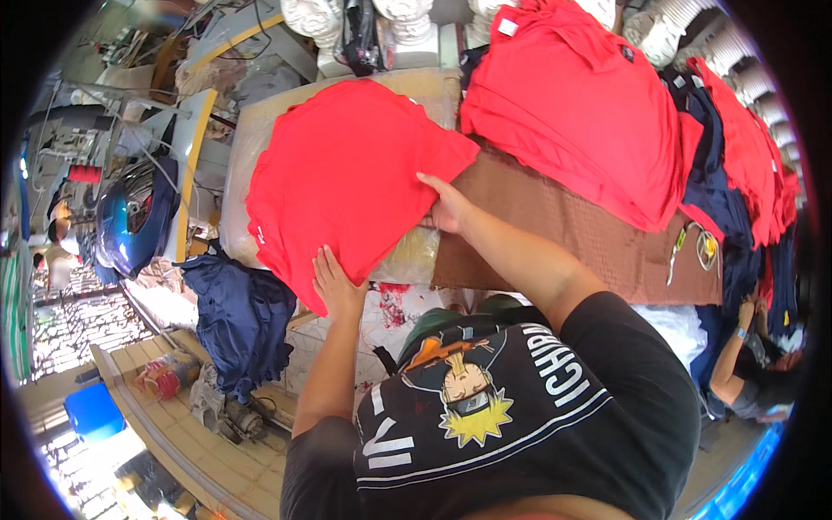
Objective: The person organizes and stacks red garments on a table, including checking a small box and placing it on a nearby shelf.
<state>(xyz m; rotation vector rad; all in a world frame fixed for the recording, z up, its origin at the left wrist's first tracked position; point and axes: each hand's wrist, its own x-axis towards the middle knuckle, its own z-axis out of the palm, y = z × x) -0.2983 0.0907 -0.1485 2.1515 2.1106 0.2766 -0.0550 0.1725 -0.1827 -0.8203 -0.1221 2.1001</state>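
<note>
Head view: the red garment (342, 173) lies at eleven o'clock. We appear to be straightening it: left hand (339, 289) extended flat at its six; right hand (450, 208) at three, closure indeterminable. Next calls for even tension.

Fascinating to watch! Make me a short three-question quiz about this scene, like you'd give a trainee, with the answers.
1. True or false: the bare left hand is clear of the spread red fabric garment.
2. Which covering lies directly right of that garment? A, green plastic; B, brown cloth; C, white wool.
3. Which hand is nearer the large heap of red fabric garments?

Key: 1. False, its fingers lie on it. 2. B. 3. The right hand.
</note>
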